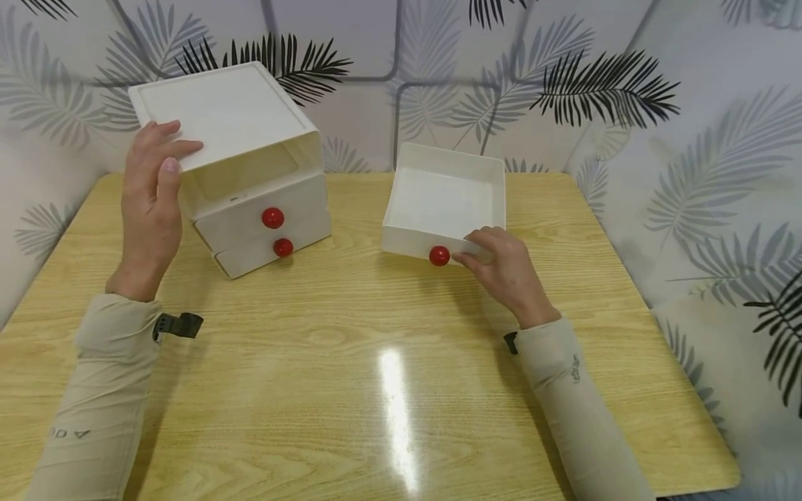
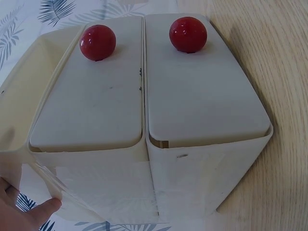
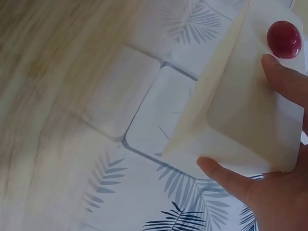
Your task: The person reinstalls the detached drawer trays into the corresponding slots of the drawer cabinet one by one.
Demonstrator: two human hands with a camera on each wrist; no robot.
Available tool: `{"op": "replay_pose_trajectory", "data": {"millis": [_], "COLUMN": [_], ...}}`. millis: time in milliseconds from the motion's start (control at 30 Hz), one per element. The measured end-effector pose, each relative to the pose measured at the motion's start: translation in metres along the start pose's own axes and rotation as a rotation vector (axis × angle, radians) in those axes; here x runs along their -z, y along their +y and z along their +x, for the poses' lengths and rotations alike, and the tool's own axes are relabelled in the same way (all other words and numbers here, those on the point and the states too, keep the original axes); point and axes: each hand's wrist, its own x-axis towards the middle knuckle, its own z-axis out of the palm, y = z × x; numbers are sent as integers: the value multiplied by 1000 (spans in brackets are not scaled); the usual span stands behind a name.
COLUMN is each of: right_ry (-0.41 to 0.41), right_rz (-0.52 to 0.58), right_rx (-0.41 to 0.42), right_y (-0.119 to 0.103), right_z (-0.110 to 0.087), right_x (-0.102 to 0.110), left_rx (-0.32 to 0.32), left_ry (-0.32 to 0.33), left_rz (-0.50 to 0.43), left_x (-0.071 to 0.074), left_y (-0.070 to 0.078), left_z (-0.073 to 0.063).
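At the left stands a white drawer cabinet (image 1: 225, 111), its top compartment showing as a bare opening. Below that opening are two closed drawers with red round knobs; the upper knob (image 2: 98, 42) and lower knob (image 2: 188, 34) show close up. My left hand (image 1: 153, 188) rests on the cabinet's left edge, fingers extended over the top, thumb against the side. A white drawer (image 1: 438, 195) with nothing in it is off to the right, apart from the cabinet. My right hand (image 1: 504, 268) grips its front right corner, thumb on the front panel beside the red knob (image 3: 284, 39).
Both the cabinet and the loose drawer are toward the far side of a wooden table (image 1: 301, 376). Right behind it is a wall (image 1: 595, 83) with a leaf pattern. Dark straps (image 1: 178, 325) circle the wrists over beige sleeves.
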Motion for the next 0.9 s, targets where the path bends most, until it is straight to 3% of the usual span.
{"op": "replay_pose_trajectory", "data": {"millis": [400, 900], "right_ry": [35, 56], "right_rz": [31, 48], "right_rx": [50, 94], "right_y": [-17, -26], "right_z": [3, 3], "right_x": [-1, -1], "left_rx": [13, 7], "left_ry": [-14, -14], "left_rz": [15, 18], "left_x": [2, 2], "left_y": [-24, -18], "left_z": [12, 10]}}
